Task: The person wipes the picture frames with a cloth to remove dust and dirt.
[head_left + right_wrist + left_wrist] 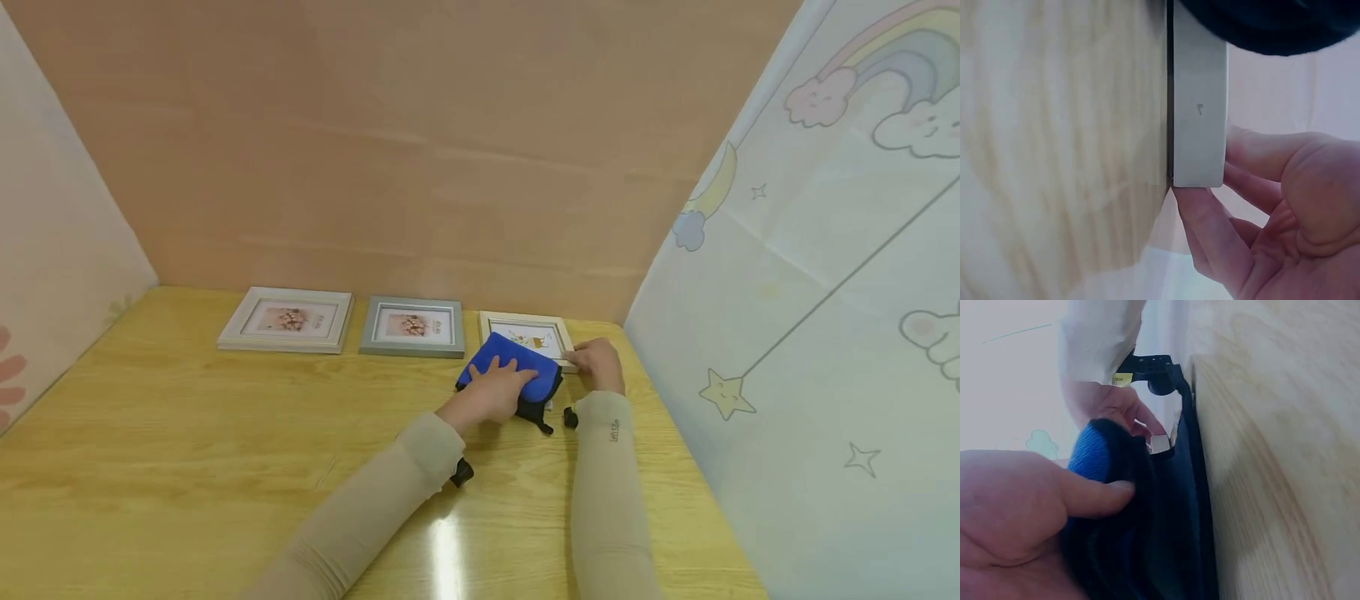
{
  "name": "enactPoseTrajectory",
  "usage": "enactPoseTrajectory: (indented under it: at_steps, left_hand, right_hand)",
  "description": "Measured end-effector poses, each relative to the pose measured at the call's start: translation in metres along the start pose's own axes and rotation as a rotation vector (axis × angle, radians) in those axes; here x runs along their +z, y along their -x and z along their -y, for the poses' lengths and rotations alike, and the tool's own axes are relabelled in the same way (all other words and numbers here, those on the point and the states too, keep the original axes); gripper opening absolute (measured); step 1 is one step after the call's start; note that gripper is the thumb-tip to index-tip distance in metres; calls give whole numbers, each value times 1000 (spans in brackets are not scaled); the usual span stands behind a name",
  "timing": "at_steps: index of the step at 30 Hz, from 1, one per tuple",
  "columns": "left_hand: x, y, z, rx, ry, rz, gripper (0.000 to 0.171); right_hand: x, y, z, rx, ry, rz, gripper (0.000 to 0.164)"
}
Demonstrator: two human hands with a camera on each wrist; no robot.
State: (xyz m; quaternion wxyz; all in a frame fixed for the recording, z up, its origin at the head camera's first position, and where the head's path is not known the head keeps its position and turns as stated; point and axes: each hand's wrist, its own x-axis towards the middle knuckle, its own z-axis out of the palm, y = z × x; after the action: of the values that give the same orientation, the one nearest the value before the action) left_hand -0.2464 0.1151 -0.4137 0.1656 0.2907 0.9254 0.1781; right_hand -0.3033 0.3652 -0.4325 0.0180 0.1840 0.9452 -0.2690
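Note:
A blue cloth (517,363) with black edging and a black tab lies over the front left of a cream photo frame (564,331). My left hand (491,393) rests on the cloth from above with its fingers spread. In the left wrist view, the thumb (1100,499) touches the cloth near its dark folded part. My right hand (597,363) grips the frame by its right front corner. The right wrist view shows the thumb at the upper face and a finger against the end of the pale frame edge (1200,119). Part of the frame's picture is hidden under the cloth.
To the left, a grey photo frame (412,350) and a white photo frame (285,343) lie flat in a row along the brown back wall (405,167). A wall with painted clouds and stars (810,358) stands close on the right. The table (187,467) is wooden.

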Motion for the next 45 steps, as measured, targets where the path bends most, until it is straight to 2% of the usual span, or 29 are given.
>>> enactPoseTrajectory:
  at_steps: [12,18,22,25,28,34,37,39,42,45]
  left_hand:
    - [0,15,-4,-8,-88,189,73]
    - [1,21,-10,86,-196,239,69]
    - [2,25,-13,107,-226,262,58]
    - [1,25,-10,118,-184,256,58]
    - [-3,23,0,149,-135,250,61]
    - [-24,19,26,230,19,243,60]
    - [-35,15,42,261,147,207,59]
    - [-40,10,55,271,241,137,58]
    - [-44,1,74,243,363,-36,55]
    - [-43,-12,91,170,440,-218,53]
  right_hand:
    - [-2,3,3,-17,-8,29,53]
    - [-4,5,-1,-40,42,47,54]
    - [-7,3,-4,-57,48,52,56]
    - [-8,2,-7,-57,29,75,58]
    - [-9,1,-11,-82,13,94,58]
    - [-11,0,-23,-145,-48,120,53]
    - [-14,0,-28,-150,-72,136,55]
    - [-15,1,-29,-158,-73,145,55]
    - [-16,1,-29,-176,-73,152,54]
    - [-16,1,-27,-190,-74,146,52]
